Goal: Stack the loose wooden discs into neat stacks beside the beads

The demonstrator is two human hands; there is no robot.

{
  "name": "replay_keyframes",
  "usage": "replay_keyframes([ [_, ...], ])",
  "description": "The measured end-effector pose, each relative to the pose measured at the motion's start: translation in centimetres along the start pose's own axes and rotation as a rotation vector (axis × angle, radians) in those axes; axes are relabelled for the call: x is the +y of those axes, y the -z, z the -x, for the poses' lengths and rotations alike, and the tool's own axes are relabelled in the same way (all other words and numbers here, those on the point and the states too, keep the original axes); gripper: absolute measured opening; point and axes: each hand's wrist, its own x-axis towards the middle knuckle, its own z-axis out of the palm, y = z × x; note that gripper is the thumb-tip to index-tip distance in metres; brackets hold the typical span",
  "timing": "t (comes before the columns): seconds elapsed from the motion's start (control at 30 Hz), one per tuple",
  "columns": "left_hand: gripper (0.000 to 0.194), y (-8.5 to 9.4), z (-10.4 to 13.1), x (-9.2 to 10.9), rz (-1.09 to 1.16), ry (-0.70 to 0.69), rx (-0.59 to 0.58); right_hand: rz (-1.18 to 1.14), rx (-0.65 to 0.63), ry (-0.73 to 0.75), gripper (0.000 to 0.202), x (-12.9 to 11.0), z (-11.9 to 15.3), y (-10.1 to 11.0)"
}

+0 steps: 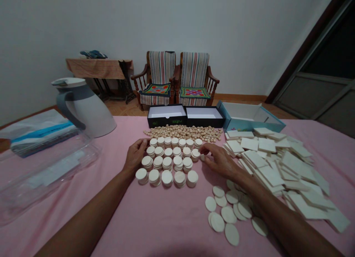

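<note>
Round wooden discs point(166, 177) stand in short stacks, set out in several rows on the pink cloth. My left hand point(135, 153) rests at the left end of the back rows, its fingers loosely curved and its fingertips beside a back corner stack point(153, 142). No object shows in it. At the right end of the second row, my right hand point(219, 160) pinches a wooden disc point(202, 158) between thumb and fingers, close against a stack point(195, 154). Loose discs point(229, 215) lie scattered below my right forearm, which hides some of them.
Small wooden beads point(183, 132) spread behind the stacks, before two black boxes point(167, 122) and a blue box point(253, 124). Square wooden pieces point(271, 173) are heaped at right. A jug point(91, 109), a clear plastic tray point(52, 175) and a blue-white packet point(41, 133) occupy the left.
</note>
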Motion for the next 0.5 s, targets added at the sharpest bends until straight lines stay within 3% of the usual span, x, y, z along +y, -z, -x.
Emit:
replay_keyframes([
  [0.2, 0.049, -0.1, 0.1, 0.3, -0.001, 0.004, 0.004, 0.06, -0.03, -0.079, 0.019, -0.4, 0.4, 1.6],
  [0.4, 0.046, -0.1, 0.2, 0.4, -0.032, -0.001, 0.005, 0.103, -0.494, -0.115, 0.02, -1.4, 3.6, 4.3],
  [0.5, 0.046, -0.1, 0.2, 0.4, -0.03, 0.007, -0.001, 0.123, -0.6, -0.136, 0.029, -1.9, 5.0, 4.3],
])
